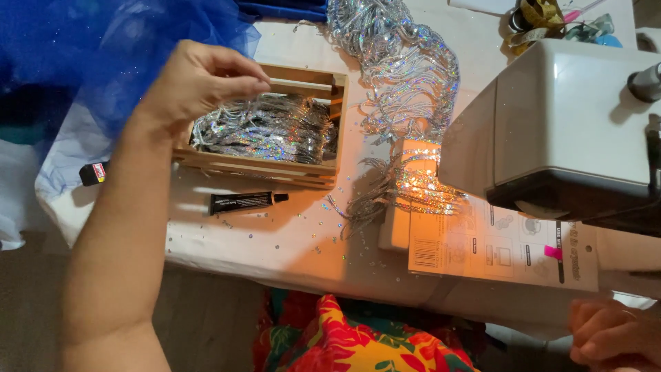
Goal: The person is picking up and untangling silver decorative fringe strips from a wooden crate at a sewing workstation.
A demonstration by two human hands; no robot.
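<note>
While the left hand (200,79) is pinched above the wooden crate (289,172) of silver fringe (268,131), the right hand (609,334) is curled loosely, nothing visibly held.

A warm orange lamp under the sewing machine (571,131) is lighting the middle of the table (275,241), glowing brightest on the silver sequin fringe (413,172) right of centre, which is throwing sparkles and small points of glare. The left hand (200,79) and its forearm are casting soft shadows toward the near left, where the floor is lying dim. The near right corner is looking slightly blurred, while the far left blue tulle (103,48) is staying darker and soft.
</note>
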